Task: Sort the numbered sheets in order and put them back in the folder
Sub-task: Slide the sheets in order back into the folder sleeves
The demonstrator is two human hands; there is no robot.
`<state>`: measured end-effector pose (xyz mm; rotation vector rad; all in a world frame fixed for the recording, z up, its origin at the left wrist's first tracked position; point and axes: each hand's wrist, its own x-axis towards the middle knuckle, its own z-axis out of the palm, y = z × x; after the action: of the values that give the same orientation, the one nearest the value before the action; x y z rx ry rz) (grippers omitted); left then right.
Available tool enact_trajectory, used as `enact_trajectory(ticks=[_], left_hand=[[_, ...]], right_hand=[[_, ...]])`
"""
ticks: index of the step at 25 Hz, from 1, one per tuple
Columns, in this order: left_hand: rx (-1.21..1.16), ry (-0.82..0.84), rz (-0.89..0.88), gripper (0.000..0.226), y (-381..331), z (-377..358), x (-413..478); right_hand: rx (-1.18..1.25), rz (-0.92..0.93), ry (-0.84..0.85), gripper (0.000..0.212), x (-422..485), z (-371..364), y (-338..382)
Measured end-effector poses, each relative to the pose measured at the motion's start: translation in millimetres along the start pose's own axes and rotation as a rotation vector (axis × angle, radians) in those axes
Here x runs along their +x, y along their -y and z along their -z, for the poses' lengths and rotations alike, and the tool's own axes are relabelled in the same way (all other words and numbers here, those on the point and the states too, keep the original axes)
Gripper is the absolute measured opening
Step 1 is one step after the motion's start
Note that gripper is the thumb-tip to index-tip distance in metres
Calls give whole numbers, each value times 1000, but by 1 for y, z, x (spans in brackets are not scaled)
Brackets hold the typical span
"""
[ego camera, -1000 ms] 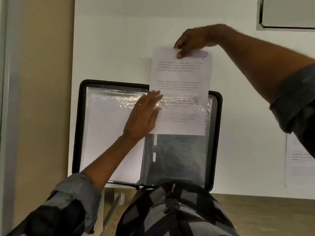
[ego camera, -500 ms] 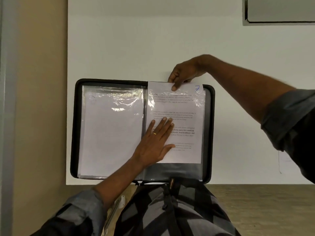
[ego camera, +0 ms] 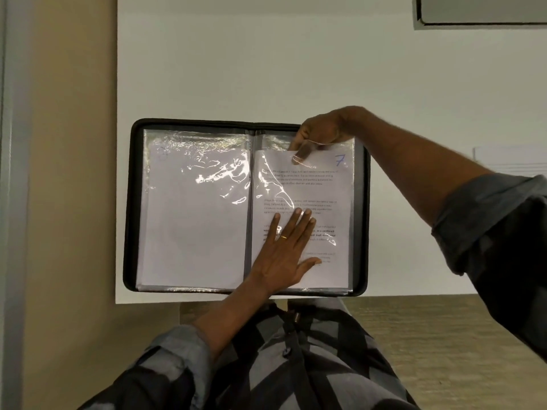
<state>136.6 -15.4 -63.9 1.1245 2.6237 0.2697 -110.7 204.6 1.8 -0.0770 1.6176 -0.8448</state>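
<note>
A person is filing the sheet (ego camera: 321, 187) marked 7 in the right-hand clear pocket (ego camera: 272, 142) of the open black folder (ego camera: 130, 202); it looks nearly seated. The right hand (ego camera: 322, 134) is pinching the sheet's top edge, while the left hand (ego camera: 284, 255), fingers straight, is pressing its lower half flat. The next move is probably letting go and turning the pocket.

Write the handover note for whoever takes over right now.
Left hand: flat, pressing the right clear plastic sleeve of the open black zip folder.
Right hand: pinches the top of the white printed sheet marked 7 in blue, almost fully inside that sleeve.
Done: left sleeve holds a white sheet.
Left: seat sheet 7, then probably file the white papers at far right.
</note>
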Motion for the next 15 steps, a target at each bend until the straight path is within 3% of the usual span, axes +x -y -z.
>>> enact_trajectory(ticks=[2,4,8,11,15], left_hand=[[-5,-13,6,89,-5,-2,-1],[-7,-15,12,89,-6,-6,-1],[31,-27,-6,76,-5,-12,-1],[37,-69,-21,62,-9,-14,-1],[14,-134,-28,55,-9,-9,-1]], right_hand=[[-99,41,-156,19,-6,-6,-2],[-151,154,-479,20,-13,-10,-4],[-15,335,-991,22,-37,-31,-20],[81,348,-1166,20,-55,-79,-50],[424,256,-1303,20,-76,-176,-97]])
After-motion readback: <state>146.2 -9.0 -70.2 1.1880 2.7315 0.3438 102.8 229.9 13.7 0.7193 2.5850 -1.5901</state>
